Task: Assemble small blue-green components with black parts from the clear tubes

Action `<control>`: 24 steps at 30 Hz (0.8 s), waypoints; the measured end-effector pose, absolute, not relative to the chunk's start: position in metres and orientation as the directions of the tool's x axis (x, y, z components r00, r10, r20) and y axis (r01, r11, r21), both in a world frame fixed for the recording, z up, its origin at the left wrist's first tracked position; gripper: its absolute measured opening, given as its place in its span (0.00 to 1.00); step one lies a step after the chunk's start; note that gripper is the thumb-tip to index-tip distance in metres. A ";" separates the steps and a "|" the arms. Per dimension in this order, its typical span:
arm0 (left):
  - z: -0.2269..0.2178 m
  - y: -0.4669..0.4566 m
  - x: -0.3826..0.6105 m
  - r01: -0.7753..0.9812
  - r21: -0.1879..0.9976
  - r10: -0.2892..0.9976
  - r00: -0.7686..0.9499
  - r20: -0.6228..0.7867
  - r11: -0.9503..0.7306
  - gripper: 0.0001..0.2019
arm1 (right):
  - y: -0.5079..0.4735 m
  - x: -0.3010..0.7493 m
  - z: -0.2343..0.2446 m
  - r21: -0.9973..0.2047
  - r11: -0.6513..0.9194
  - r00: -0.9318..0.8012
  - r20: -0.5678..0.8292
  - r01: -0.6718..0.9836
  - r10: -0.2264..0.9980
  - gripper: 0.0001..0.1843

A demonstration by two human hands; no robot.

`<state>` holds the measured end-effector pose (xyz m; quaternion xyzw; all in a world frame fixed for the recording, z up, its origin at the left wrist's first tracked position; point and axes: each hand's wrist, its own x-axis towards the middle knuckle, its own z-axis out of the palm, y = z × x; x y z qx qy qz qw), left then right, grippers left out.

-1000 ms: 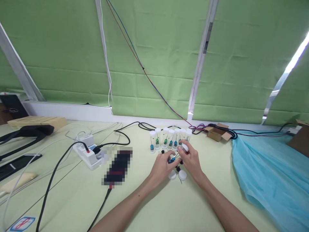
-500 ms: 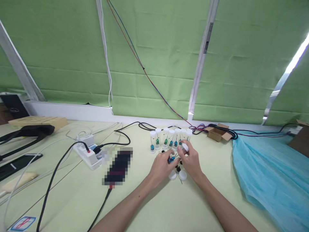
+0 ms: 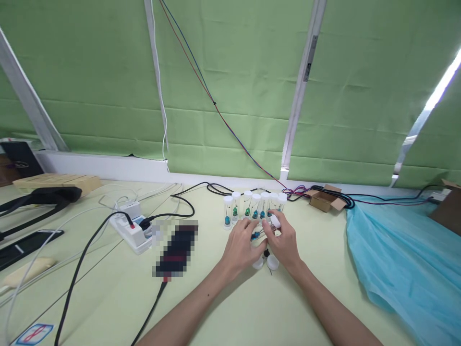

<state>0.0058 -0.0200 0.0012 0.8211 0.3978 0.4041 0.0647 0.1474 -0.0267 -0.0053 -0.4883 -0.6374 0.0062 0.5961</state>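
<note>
White-capped tube (image 3: 275, 221), tilted, just in front of the tube row (image 3: 255, 206). Our right hand (image 3: 286, 241) grips its capped end, fingers closed; our left hand (image 3: 238, 246) curls by the blue piece (image 3: 255, 235), grip unclear. Two-handed handling, we judge; next move wants steadiness.

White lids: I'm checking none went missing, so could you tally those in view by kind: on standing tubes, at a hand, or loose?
Lids on standing tubes: 7
Lid at the right hand: 1
Loose lids: 2
Total in view: 10
</note>
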 end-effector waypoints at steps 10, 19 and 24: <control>-0.001 -0.017 0.006 0.585 0.341 0.602 0.333 0.726 -0.736 0.12 | -0.026 0.147 -0.006 -0.571 0.582 0.144 0.774 0.579 0.616 0.16; 0.000 -0.015 0.004 0.640 0.340 0.607 0.252 0.754 -0.689 0.10 | -0.024 0.150 -0.009 -0.610 0.607 0.096 0.741 0.509 0.665 0.32; 0.007 -0.013 0.001 0.684 0.434 0.653 0.081 0.753 -0.586 0.10 | -0.024 0.150 -0.008 -0.644 0.630 0.091 0.727 0.435 0.681 0.32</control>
